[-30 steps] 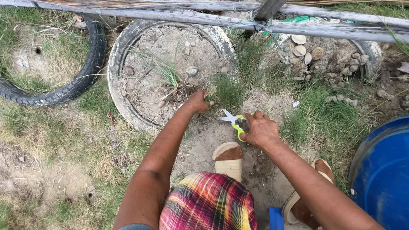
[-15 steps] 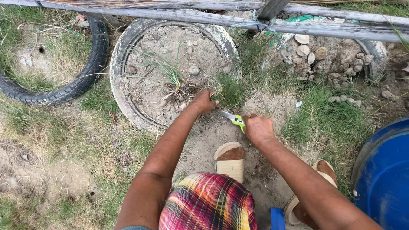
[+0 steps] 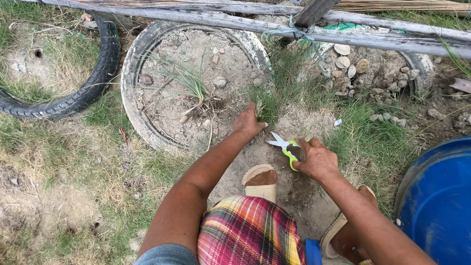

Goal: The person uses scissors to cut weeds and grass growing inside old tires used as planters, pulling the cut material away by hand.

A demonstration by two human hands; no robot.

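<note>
Ideally the left hand (image 3: 248, 123), fingers clenched on the grass tuft (image 3: 272, 100) at frame centre, pulls it taut while the right hand (image 3: 316, 159), gripping the green scissors (image 3: 287, 147) with blades parted, cuts low near the soil.

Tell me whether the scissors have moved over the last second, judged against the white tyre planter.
Yes. The scissors in the right hand have shifted slightly left, closer to the white tyre planter and the left hand at the grass tuft.

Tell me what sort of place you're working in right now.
Likely a backyard garden plot outdoors: bare soil and patchy grass, old tyres filled with earth as planters, and a weathered wooden rail behind them.
</note>
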